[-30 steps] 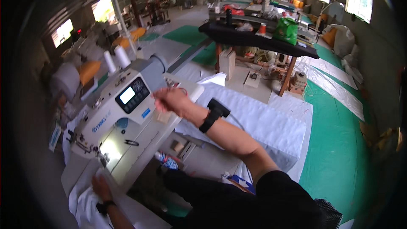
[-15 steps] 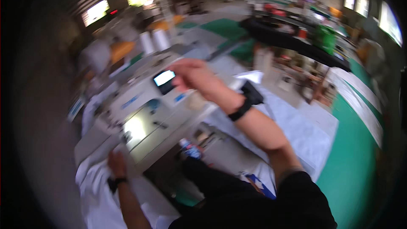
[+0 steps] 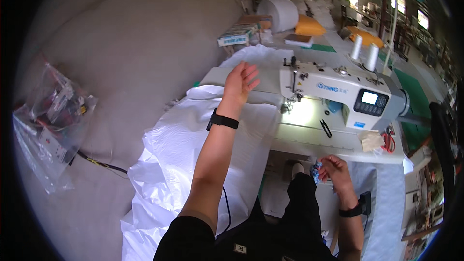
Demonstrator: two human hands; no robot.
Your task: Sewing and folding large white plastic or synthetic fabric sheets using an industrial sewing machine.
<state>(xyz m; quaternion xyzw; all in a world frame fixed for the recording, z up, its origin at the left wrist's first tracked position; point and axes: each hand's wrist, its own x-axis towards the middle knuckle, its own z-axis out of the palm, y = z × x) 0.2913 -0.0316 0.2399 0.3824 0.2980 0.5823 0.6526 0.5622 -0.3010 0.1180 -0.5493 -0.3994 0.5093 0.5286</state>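
Raised over the white sheeting (image 3: 203,140) is my left hand (image 3: 240,82), fingers stretched and apart, holding nothing. It is left of the needle end of a white sewing machine (image 3: 333,87). A lit control panel (image 3: 371,102) glows on that machine. Below the front edge of the machine table (image 3: 309,140), my right hand (image 3: 337,171) has loosely bent fingers with gaps between them. A blue patterned piece (image 3: 316,171) by my knee is right beside those fingertips; I see no clear grip on it. Black thread snips (image 3: 326,128) lie on the table.
Red-handled scissors (image 3: 388,142) and a tan cloth (image 3: 371,141) lie at the table's right end. Two white thread cones (image 3: 371,57) stand behind the machine. A clear plastic bag (image 3: 55,116) and a cable (image 3: 104,164) are at the left. White roll (image 3: 279,14) and yellow packages stand farther back.
The view has swung left. My right hand has left the control panel and come down below the table edge. My left hand has risen forward off the white sheeting.
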